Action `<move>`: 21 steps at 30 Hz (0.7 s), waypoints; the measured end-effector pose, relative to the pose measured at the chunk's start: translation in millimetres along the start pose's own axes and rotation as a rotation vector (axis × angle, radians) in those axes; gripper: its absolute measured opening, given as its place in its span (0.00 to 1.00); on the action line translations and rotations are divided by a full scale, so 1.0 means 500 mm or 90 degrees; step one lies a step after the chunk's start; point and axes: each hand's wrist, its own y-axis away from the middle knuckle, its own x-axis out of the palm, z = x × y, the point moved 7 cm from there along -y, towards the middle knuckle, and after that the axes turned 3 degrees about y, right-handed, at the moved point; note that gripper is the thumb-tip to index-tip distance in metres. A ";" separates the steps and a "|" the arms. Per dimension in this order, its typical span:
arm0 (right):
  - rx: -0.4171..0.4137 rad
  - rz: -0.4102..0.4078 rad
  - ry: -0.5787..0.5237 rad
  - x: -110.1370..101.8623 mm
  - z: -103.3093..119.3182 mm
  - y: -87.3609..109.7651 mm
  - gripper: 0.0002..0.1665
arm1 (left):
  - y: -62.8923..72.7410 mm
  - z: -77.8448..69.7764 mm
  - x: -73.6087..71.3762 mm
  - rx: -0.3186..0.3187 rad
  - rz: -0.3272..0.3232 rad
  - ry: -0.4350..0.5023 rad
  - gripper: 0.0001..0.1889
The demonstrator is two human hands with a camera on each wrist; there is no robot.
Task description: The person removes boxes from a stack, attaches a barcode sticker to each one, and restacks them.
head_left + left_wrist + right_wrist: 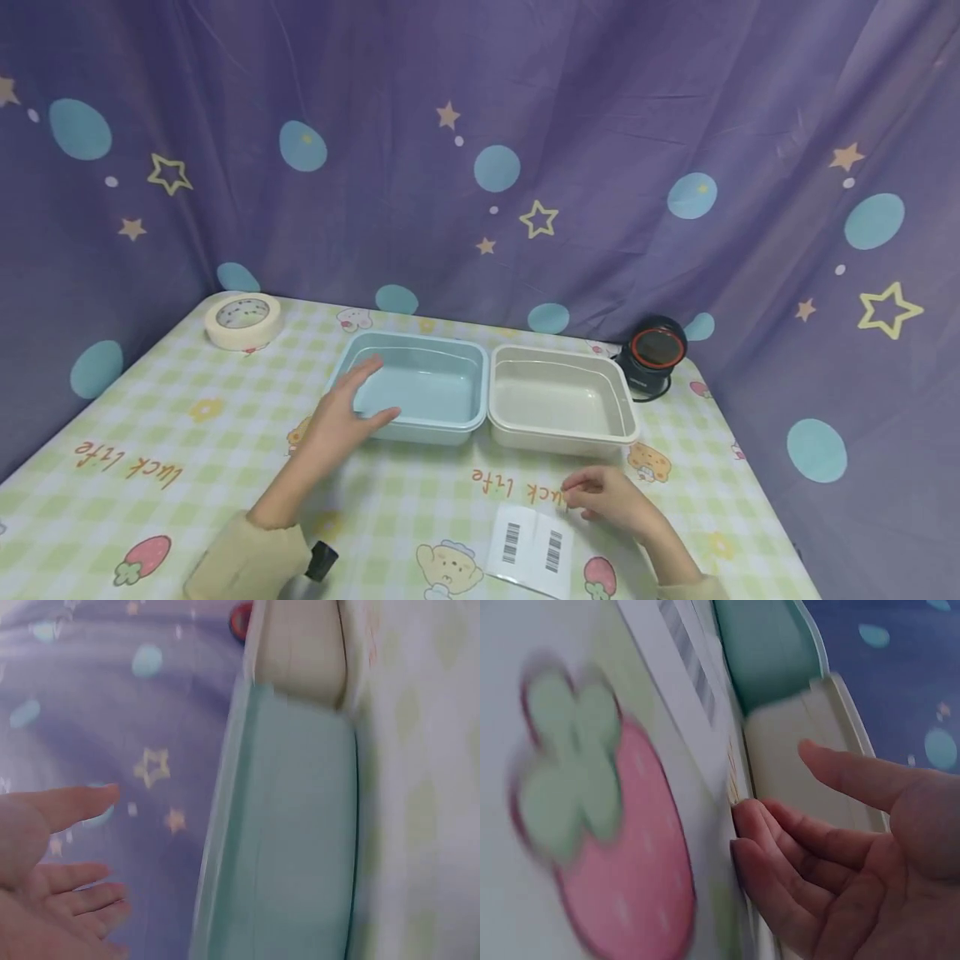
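Observation:
My left hand is over the left side of a light blue plastic bin, thumb and fingers spread and holding nothing. In the left wrist view its palm shows bare beside the bin's long wall. My right hand hovers low in front of a cream plastic bin, fingers loosely bent with nothing between them. Just left of it lies a flat white packet printed with two barcodes. In the right wrist view the fingertips come close to the tablecloth, and the thumb stands apart from them.
The two bins stand side by side. A roll of cream tape lies at the back left. At the back right sits a black device with an orange-ringed round top and a cable. A purple curtain hangs behind the checked tablecloth.

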 end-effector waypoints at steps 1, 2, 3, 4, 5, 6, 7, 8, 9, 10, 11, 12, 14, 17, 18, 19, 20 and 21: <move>-0.011 0.014 0.000 0.011 0.008 0.000 0.18 | 0.005 -0.011 0.004 0.004 -0.014 0.007 0.39; -0.021 0.023 0.003 0.021 0.016 -0.001 0.17 | 0.011 -0.022 0.009 0.012 -0.024 0.023 0.38; -0.030 0.026 0.011 0.029 0.022 -0.003 0.17 | 0.016 -0.032 0.015 0.022 -0.033 0.032 0.37; -0.040 0.026 0.022 0.035 0.028 -0.004 0.16 | 0.021 -0.040 0.023 0.036 -0.041 0.044 0.37; -0.050 0.025 0.036 0.041 0.034 -0.005 0.16 | 0.026 -0.047 0.030 0.053 -0.046 0.055 0.36; -0.055 0.024 0.052 0.046 0.038 -0.006 0.15 | 0.030 -0.053 0.039 0.070 -0.049 0.066 0.35; -0.059 0.022 0.070 0.052 0.042 -0.007 0.15 | 0.034 -0.056 0.048 0.085 -0.045 0.084 0.34; -0.064 0.018 0.092 0.056 0.045 -0.007 0.14 | 0.039 -0.059 0.057 0.098 -0.038 0.101 0.33; -0.067 0.014 0.113 0.061 0.048 -0.008 0.14 | 0.043 -0.060 0.065 0.107 -0.031 0.114 0.33; -0.065 0.011 0.132 0.066 0.050 -0.007 0.14 | 0.046 -0.060 0.073 0.113 -0.021 0.129 0.32; -0.062 0.007 0.148 0.069 0.052 -0.007 0.14 | 0.050 -0.059 0.079 0.117 -0.011 0.144 0.32; -0.058 0.001 0.164 0.073 0.054 -0.006 0.14 | 0.052 -0.057 0.085 0.118 -0.001 0.157 0.31; -0.052 -0.014 0.195 0.077 0.059 -0.004 0.14 | 0.056 -0.054 0.094 0.123 0.018 0.180 0.30; -0.041 -0.026 0.230 0.082 0.064 0.001 0.13 | 0.060 -0.050 0.107 0.126 0.052 0.207 0.29; -0.037 -0.026 0.240 0.083 0.065 0.003 0.13 | 0.061 -0.049 0.111 0.125 0.065 0.213 0.29; -0.036 -0.024 0.247 0.085 0.066 0.005 0.12 | 0.063 -0.047 0.116 0.125 0.077 0.223 0.28; -0.037 -0.021 0.250 0.086 0.067 0.006 0.11 | 0.064 -0.045 0.121 0.123 0.089 0.230 0.28; -0.039 -0.017 0.249 0.088 0.067 0.006 0.10 | 0.066 -0.043 0.126 0.119 0.099 0.236 0.27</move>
